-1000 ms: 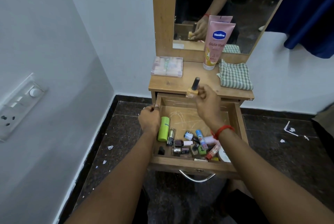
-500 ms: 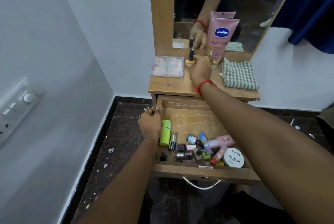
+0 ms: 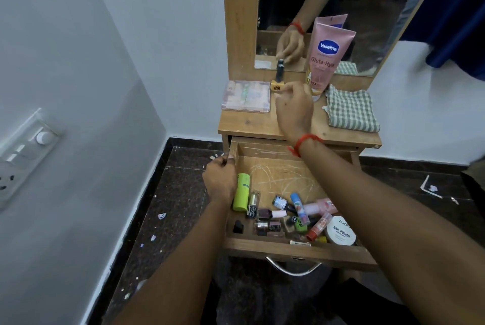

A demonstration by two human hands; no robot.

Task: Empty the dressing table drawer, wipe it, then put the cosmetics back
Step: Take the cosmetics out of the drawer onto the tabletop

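The right hand pinches the small bottle by its yellow base, standing it upright on the tabletop between the flat clear case and the Vaseline tube, presumably so it won't topple; the left hand grips the left wall of the drawer, likely steadying it; most cosmetics lie heaped at its front, so emptying looks barely begun

Upper centre, the pink tube bears a blue oval logo; the cloth beside it is green-and-white checked. The nail polish bottle is yellow, black-capped. The drawer is light brown wood streaked with pale scratches; in it, a lime-green bottle and a white jar lettered black. Dark speckled floor, lower left.
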